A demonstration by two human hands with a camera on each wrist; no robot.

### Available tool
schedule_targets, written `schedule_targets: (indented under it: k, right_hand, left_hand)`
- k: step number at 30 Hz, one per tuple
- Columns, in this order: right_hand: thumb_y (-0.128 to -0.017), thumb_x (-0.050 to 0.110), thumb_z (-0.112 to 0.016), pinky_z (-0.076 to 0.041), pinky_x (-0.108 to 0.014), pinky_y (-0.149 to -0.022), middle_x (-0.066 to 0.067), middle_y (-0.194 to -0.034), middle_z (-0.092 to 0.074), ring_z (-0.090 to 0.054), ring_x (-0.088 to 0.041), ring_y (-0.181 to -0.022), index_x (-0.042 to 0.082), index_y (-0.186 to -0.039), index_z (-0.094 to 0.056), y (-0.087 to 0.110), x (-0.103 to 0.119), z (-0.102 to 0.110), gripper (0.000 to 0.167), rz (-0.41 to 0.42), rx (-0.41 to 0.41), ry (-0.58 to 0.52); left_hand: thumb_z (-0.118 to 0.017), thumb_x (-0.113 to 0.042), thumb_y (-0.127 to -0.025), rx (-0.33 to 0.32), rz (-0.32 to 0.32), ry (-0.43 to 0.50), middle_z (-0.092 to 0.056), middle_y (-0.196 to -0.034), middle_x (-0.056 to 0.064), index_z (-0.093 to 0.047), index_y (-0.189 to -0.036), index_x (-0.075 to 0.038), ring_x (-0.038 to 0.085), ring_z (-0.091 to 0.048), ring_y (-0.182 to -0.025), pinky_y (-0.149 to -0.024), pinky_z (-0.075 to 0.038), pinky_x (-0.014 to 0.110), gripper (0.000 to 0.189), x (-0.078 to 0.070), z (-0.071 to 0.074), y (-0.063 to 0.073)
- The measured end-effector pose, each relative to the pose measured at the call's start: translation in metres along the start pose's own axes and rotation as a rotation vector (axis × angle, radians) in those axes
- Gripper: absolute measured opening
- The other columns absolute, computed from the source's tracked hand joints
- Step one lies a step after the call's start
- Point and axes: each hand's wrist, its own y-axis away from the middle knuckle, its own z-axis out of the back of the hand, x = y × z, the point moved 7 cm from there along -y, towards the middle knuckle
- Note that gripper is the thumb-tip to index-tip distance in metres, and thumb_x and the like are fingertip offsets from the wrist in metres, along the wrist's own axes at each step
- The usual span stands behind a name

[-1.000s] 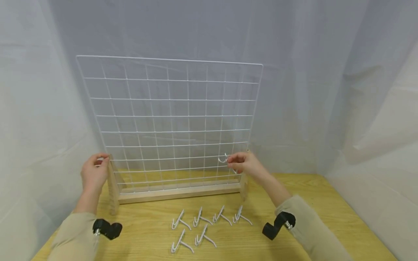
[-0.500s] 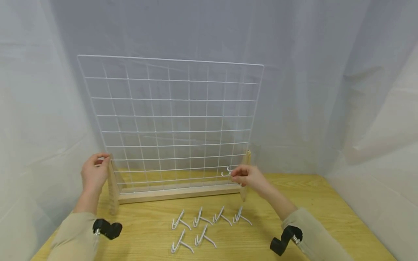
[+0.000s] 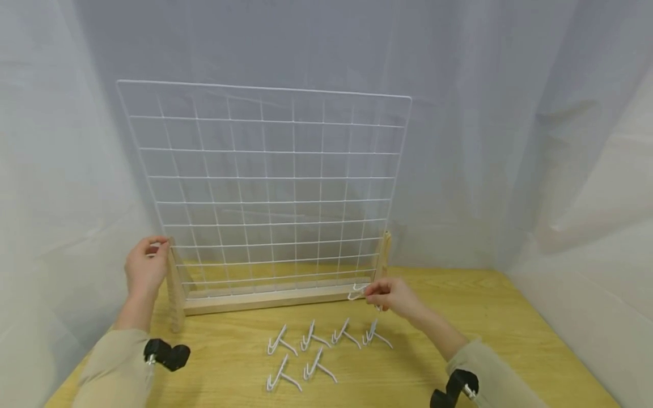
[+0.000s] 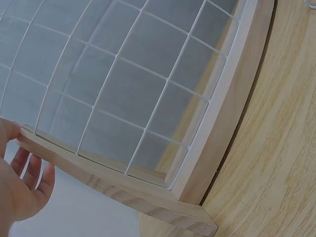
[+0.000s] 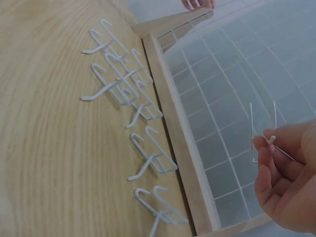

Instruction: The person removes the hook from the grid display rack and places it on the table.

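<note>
A white wire grid panel (image 3: 294, 178) stands upright in a pale wooden stand (image 3: 275, 303). At the left, my left hand (image 3: 146, 269) pinches the top end of the stand's wooden side post (image 4: 59, 158). Between thumb and fingertips, my right hand (image 3: 400, 300) pinches a white wire hook (image 5: 252, 131); its two prongs point toward the grid. This hand is low in front of the grid's bottom right corner, beside the right side post (image 3: 385, 249). Part of the hook is hidden by the fingers.
Several matching white hooks (image 3: 316, 365) lie in two rows on the wooden table (image 3: 484, 334), in front of the stand. Pale cloth (image 3: 459, 141) hangs behind and to both sides. Black camera mounts (image 3: 166, 355) sit on both sleeves.
My right hand has come down with the hook, from in front of the grid's lower right squares to near the base bar. My left hand stays at the post.
</note>
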Motion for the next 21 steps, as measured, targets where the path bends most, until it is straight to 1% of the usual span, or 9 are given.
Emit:
schedule_targets:
  k: [4,7,12,13,16,21]
  right_hand:
    - [-0.086,0.006,-0.063,-0.046,-0.028,-0.057,-0.003,-0.082,-0.064,-0.053,-0.017,-0.068,-0.004,-0.096,-0.064,0.004,-0.005,-0.006,0.013,0.01,0.018,0.014]
    - [-0.085,0.004,-0.063,-0.045,-0.026,-0.056,-0.005,-0.082,-0.064,-0.053,-0.018,-0.069,-0.005,-0.095,-0.064,0.008,-0.007,-0.012,0.013,0.015,0.041,0.009]
    - [-0.083,0.002,-0.064,-0.045,-0.023,-0.054,-0.005,-0.079,-0.063,-0.053,-0.015,-0.068,-0.008,-0.093,-0.063,0.013,-0.013,-0.023,0.014,0.036,0.088,0.01]
    - [-0.083,0.002,-0.064,-0.045,-0.023,-0.054,-0.004,-0.079,-0.063,-0.054,-0.014,-0.068,-0.009,-0.093,-0.063,0.013,-0.018,-0.025,0.015,0.039,0.095,0.007]
    - [-0.083,0.001,-0.064,-0.044,-0.022,-0.053,-0.005,-0.078,-0.063,-0.052,-0.011,-0.065,-0.01,-0.094,-0.062,0.015,-0.022,-0.032,0.016,0.047,0.123,0.006]
    - [-0.081,-0.001,-0.065,-0.04,-0.018,-0.05,-0.008,-0.076,-0.063,-0.047,-0.007,-0.058,-0.01,-0.089,-0.063,0.019,-0.028,-0.044,0.013,0.042,0.164,0.008]
  left_hand:
    - [-0.047,-0.021,-0.095,-0.007,0.001,0.006,-0.05,-0.097,0.006,-0.056,-0.117,-0.004,0.006,-0.044,-0.073,-0.054,-0.039,0.016,0.029,-0.001,0.001,-0.001]
    - [-0.047,-0.021,-0.095,-0.007,-0.002,0.005,-0.051,-0.098,0.007,-0.056,-0.117,-0.004,0.007,-0.044,-0.074,-0.055,-0.039,0.016,0.029,-0.001,0.001,-0.001]
    - [-0.047,-0.021,-0.096,-0.005,-0.004,-0.001,-0.051,-0.101,0.008,-0.056,-0.118,-0.004,0.009,-0.045,-0.077,-0.056,-0.039,0.016,0.029,-0.001,0.0,-0.001]
    - [-0.047,-0.021,-0.096,-0.005,-0.004,-0.001,-0.051,-0.101,0.008,-0.056,-0.118,-0.004,0.01,-0.045,-0.077,-0.056,-0.039,0.016,0.029,0.0,0.0,-0.001]
    - [-0.047,-0.022,-0.096,-0.003,0.001,0.001,-0.051,-0.101,0.007,-0.056,-0.118,-0.004,0.008,-0.044,-0.076,-0.055,-0.039,0.016,0.029,-0.001,0.0,-0.001]
    - [-0.046,-0.025,-0.096,0.012,0.012,-0.001,-0.051,-0.102,0.007,-0.055,-0.119,-0.005,0.007,-0.045,-0.076,-0.054,-0.04,0.017,0.032,0.001,-0.001,0.0]
